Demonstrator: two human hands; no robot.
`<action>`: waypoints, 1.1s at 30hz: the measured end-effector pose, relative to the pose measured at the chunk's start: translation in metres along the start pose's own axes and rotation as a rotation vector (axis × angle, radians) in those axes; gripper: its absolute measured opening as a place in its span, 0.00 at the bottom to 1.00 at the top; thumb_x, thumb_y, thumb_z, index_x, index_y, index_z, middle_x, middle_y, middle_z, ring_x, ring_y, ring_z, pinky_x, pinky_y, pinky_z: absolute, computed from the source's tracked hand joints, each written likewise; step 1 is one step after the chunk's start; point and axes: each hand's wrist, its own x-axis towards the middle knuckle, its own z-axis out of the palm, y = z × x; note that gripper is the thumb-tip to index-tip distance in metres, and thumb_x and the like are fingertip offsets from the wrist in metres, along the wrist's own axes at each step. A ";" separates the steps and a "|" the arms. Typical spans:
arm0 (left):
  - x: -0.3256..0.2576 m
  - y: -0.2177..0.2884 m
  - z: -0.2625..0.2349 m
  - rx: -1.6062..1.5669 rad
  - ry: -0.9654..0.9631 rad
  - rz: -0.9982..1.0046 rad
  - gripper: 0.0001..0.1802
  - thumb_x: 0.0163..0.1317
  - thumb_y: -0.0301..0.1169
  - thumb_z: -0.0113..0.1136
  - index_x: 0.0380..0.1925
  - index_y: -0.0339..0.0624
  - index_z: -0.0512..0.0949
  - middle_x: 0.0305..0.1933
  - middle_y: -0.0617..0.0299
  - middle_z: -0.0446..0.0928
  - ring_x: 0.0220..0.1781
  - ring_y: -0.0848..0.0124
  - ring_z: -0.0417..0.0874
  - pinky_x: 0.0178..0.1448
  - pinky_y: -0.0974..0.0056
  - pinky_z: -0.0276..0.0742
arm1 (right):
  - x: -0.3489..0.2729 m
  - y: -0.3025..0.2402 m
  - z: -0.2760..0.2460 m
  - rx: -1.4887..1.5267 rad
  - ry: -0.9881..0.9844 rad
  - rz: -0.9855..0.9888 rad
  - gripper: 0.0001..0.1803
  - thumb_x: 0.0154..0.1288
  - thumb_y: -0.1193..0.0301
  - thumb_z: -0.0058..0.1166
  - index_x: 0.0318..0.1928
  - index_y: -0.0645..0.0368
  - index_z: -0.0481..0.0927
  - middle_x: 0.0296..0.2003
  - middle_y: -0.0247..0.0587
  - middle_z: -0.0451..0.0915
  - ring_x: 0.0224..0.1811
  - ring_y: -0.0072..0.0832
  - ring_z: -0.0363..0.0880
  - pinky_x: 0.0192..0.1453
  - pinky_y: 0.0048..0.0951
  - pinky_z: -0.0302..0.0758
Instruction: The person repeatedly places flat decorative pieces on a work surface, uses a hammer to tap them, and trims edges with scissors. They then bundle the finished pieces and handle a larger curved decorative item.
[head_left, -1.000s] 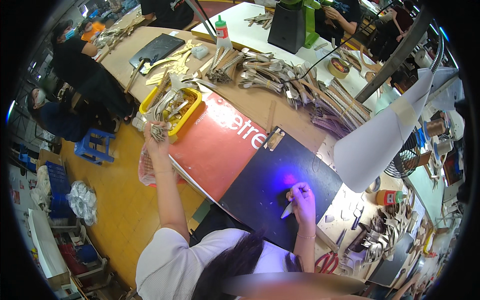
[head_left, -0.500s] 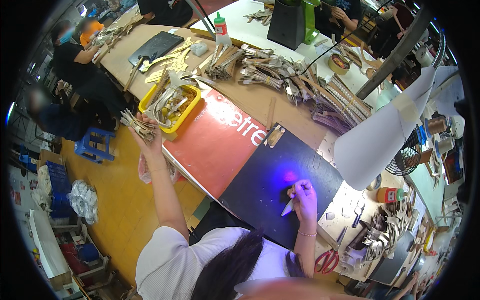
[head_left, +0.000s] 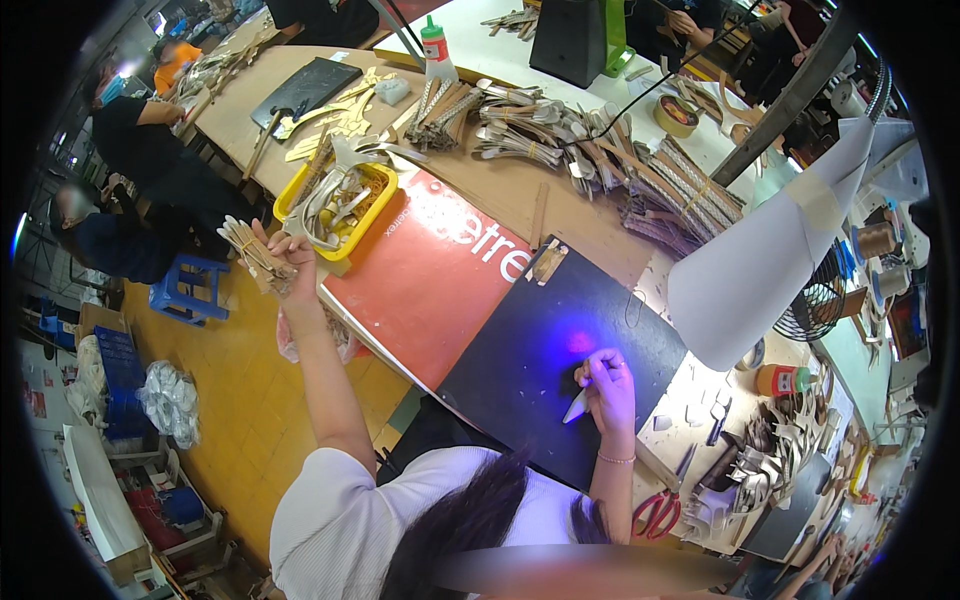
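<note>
My left hand (head_left: pixel 298 272) is closed around a bundle of thin pale and tan strips (head_left: pixel 252 248), raised past the table's left edge. Close by stands a yellow basket (head_left: pixel 346 252) holding loose whitish strips and rubber bands. Over the black mat (head_left: pixel 530 360), my right hand (head_left: pixel 610 392) pinches a small pale piece with a pointed end (head_left: pixel 574 407). The rest of that piece is hidden by the fingers. A violet-blue light spot falls on the mat beside this hand.
Tied bundles of strips (head_left: pixel 520 130) lie along the far side. A white cone-shaped lampshade (head_left: pixel 745 275) hangs at right, above red-handled scissors (head_left: pixel 657 513) and a glue bottle (head_left: pixel 780 380). A red sheet (head_left: pixel 420 290) covers the table's left part. Co-workers sit at far left.
My left hand has moved slightly left and up with the bundle, which has tilted. My right hand stays nearly in place with its pointed piece. The view has shifted a little.
</note>
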 end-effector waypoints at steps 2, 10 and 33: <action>0.000 0.000 0.003 -0.013 -0.013 -0.011 0.34 0.60 0.52 0.61 0.61 0.42 0.75 0.28 0.68 0.70 0.33 0.77 0.75 0.45 0.66 0.65 | 0.000 0.000 0.000 -0.002 0.000 0.004 0.05 0.70 0.74 0.55 0.39 0.60 0.72 0.30 0.36 0.72 0.32 0.24 0.70 0.41 0.26 0.70; 0.002 0.001 0.007 0.023 0.016 -0.016 0.34 0.58 0.52 0.62 0.59 0.41 0.77 0.26 0.69 0.68 0.33 0.76 0.74 0.46 0.65 0.64 | 0.001 0.002 -0.001 0.004 0.004 0.015 0.05 0.70 0.74 0.55 0.39 0.59 0.72 0.31 0.35 0.72 0.33 0.24 0.70 0.41 0.26 0.71; 0.033 0.052 0.015 0.213 0.222 0.118 0.30 0.65 0.58 0.53 0.53 0.44 0.76 0.38 0.60 0.77 0.39 0.63 0.74 0.48 0.57 0.69 | 0.004 0.001 -0.005 -0.004 -0.013 0.016 0.05 0.70 0.74 0.56 0.39 0.59 0.72 0.30 0.35 0.72 0.30 0.24 0.69 0.41 0.29 0.70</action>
